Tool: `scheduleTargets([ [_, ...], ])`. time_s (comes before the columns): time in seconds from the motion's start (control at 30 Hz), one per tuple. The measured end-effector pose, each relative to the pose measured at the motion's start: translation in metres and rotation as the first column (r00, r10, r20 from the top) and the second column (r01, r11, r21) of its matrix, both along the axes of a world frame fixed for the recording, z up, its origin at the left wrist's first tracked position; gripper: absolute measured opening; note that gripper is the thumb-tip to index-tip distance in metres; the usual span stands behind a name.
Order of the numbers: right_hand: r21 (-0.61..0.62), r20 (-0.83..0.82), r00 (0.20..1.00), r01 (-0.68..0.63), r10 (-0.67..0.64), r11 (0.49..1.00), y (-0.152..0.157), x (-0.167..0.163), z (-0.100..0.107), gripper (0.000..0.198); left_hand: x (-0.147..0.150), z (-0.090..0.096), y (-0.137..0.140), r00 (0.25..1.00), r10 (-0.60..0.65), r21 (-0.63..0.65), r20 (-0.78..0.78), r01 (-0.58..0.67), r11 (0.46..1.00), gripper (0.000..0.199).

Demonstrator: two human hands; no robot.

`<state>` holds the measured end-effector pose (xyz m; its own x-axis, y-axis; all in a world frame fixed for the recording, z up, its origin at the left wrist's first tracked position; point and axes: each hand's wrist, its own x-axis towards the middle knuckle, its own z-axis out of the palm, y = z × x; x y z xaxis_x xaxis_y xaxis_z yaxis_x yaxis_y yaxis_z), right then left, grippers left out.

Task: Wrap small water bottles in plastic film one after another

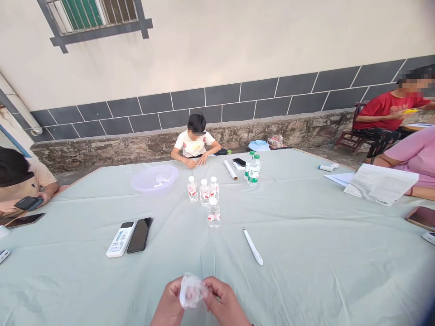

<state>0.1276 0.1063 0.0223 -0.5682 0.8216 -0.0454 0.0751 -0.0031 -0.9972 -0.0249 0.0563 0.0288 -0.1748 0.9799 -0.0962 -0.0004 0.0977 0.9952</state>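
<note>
My left hand (169,304) and my right hand (225,304) meet at the near edge of the table, both pinching a small crumpled piece of clear plastic film (190,291) between the fingers. A white pen-like stick (253,246) lies on the pale green tablecloth (306,253) just beyond my right hand. Several small water bottles (207,199) with red-and-white labels stand upright in the middle of the table.
A white remote-like device (120,239) and a black phone (139,235) lie left of centre. A lilac plastic bowl (155,179), a film roll (230,170) and two green-capped bottles (253,169) stand farther back. People sit at the left, far and right sides; papers (379,183) lie right.
</note>
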Motion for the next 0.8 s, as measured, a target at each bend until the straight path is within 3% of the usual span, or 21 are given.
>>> scheduleTargets([
  [0.07,-0.134,-0.038,0.999,0.025,-0.03,0.991,-0.004,-0.007,-0.011,0.036,0.006,0.0,0.006,0.995,0.058,0.036,-0.082,-0.056,0.998,0.021],
  [0.13,-0.252,-0.079,0.996,0.03,-0.051,0.967,-0.006,-0.01,-0.014,0.033,0.011,-0.004,0.008,0.924,0.161,0.127,-0.348,-0.124,0.984,0.018],
  [0.23,-0.493,-0.227,0.973,-0.074,-0.046,0.867,-0.008,-0.006,-0.005,0.026,0.015,-0.012,0.005,0.655,0.304,0.309,-0.692,-0.112,0.945,0.021],
  [0.33,-0.663,-0.361,0.932,-0.229,-0.036,0.713,-0.01,0.003,0.004,0.032,0.017,-0.019,0.0,0.421,0.288,0.323,-0.86,0.012,0.946,0.025],
  [0.37,-0.687,-0.358,0.932,-0.222,-0.056,0.692,-0.011,0.004,0.004,0.036,0.018,-0.021,-0.002,0.376,0.258,0.298,-0.89,0.052,0.953,0.028],
  [0.43,-0.696,-0.312,0.941,-0.134,-0.129,0.705,-0.013,0.005,0.002,0.039,0.018,-0.028,-0.007,0.333,0.214,0.267,-0.918,0.121,0.956,0.034],
  [0.5,-0.663,-0.281,0.941,-0.048,-0.189,0.747,-0.012,0.002,0.0,0.038,0.016,-0.035,-0.014,0.363,0.195,0.273,-0.911,0.175,0.946,0.039],
  [0.57,-0.611,-0.276,0.936,0.005,-0.219,0.792,-0.008,-0.001,0.0,0.038,0.011,-0.041,-0.021,0.475,0.194,0.309,-0.859,0.178,0.934,0.041],
  [0.67,-0.504,-0.234,0.936,0.113,-0.261,0.856,0.002,-0.005,0.006,0.04,0.001,-0.042,-0.024,0.717,0.245,0.357,-0.653,0.007,0.934,0.038],
  [0.73,-0.374,-0.199,0.945,0.173,-0.261,0.911,0.007,-0.007,0.01,0.04,-0.001,-0.038,-0.02,0.856,0.278,0.296,-0.436,-0.155,0.943,0.044],
  [0.8,-0.201,-0.164,0.961,0.187,-0.221,0.962,0.01,-0.01,0.011,0.037,0.002,-0.034,-0.012,0.951,0.24,0.187,-0.194,-0.204,0.961,0.06],
])
